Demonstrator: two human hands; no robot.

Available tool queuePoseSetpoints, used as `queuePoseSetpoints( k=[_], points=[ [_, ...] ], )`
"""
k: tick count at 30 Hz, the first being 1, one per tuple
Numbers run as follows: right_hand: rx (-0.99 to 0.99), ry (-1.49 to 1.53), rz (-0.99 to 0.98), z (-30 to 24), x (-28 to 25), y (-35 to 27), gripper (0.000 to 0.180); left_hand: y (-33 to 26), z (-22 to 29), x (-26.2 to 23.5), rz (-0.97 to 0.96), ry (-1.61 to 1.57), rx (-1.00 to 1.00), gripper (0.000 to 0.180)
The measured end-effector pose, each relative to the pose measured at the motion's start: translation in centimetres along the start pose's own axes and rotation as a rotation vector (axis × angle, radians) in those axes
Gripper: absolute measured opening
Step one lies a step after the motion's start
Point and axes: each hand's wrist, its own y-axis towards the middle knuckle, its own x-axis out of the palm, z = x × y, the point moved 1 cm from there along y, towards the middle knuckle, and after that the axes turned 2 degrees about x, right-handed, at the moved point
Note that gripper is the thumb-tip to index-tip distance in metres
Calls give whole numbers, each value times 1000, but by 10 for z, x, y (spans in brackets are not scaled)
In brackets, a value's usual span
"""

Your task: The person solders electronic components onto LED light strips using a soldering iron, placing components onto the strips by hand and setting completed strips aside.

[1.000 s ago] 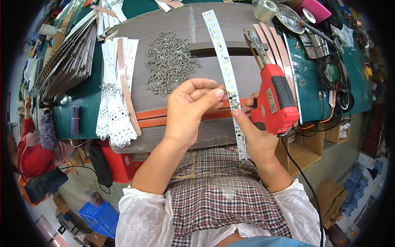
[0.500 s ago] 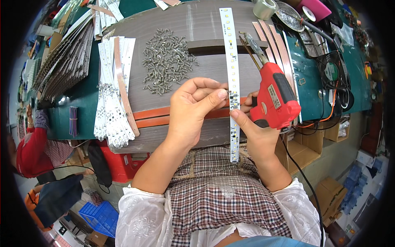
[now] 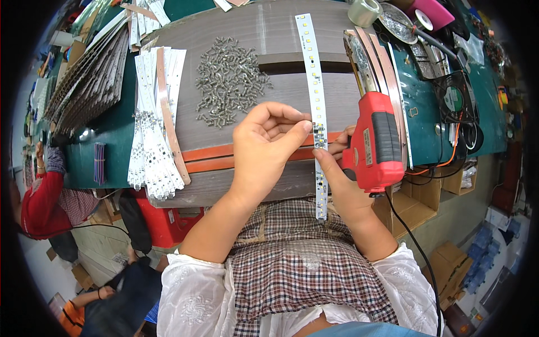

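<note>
A long white LED strip board [image 3: 313, 73] lies lengthwise over the grey work board [image 3: 269, 39], its near end hanging past the edge above my lap. My left hand [image 3: 268, 147] pinches the strip's left edge near its middle with thumb and fingers. My right hand [image 3: 343, 185] steadies the strip from the right with the index finger while gripping a red electric screwdriver [image 3: 376, 140]. A pile of small metal screws [image 3: 230, 78] lies just left of the strip.
A stack of white LED strips [image 3: 154, 123] with a brown strip lies at the left. Grey strip stacks [image 3: 84, 84], a tape roll [image 3: 364, 11], a small fan [image 3: 453, 98] and cables sit on the green bench. Another person in red [image 3: 45, 196] is at far left.
The LED strip has turned from slanted to nearly straight and slid away from me along the board. Both hands stayed on it, the screwdriver still in my right hand.
</note>
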Motion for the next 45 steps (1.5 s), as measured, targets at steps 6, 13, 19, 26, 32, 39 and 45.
queuePoseSetpoints(
  k=[6, 13, 19, 26, 32, 39, 45],
  points=[
    [-87, -91, 53, 11, 0, 5, 44, 13, -7, -3, -22, 76, -17, 14],
    [-142, -107, 187, -1, -9, 3, 39, 45, -16, -9, -12, 366, -14, 13],
    [-12, -403, 32, -6, -56, -27, 33, 49, -20, -12, -35, 488, 8, 11],
    [111, -484, -50, 1, -72, -57, 19, 46, -22, -15, -40, 647, 119, 14],
    [8, -514, -96, 11, -66, -52, 18, 43, -16, -11, -85, 726, 139, 13],
    [70, -468, -90, 11, -60, -52, 17, 42, -17, -10, -62, 739, 158, 16],
    [71, -477, -74, 7, -58, -51, 19, 41, -19, -11, -63, 783, 213, 19]
  ],
)
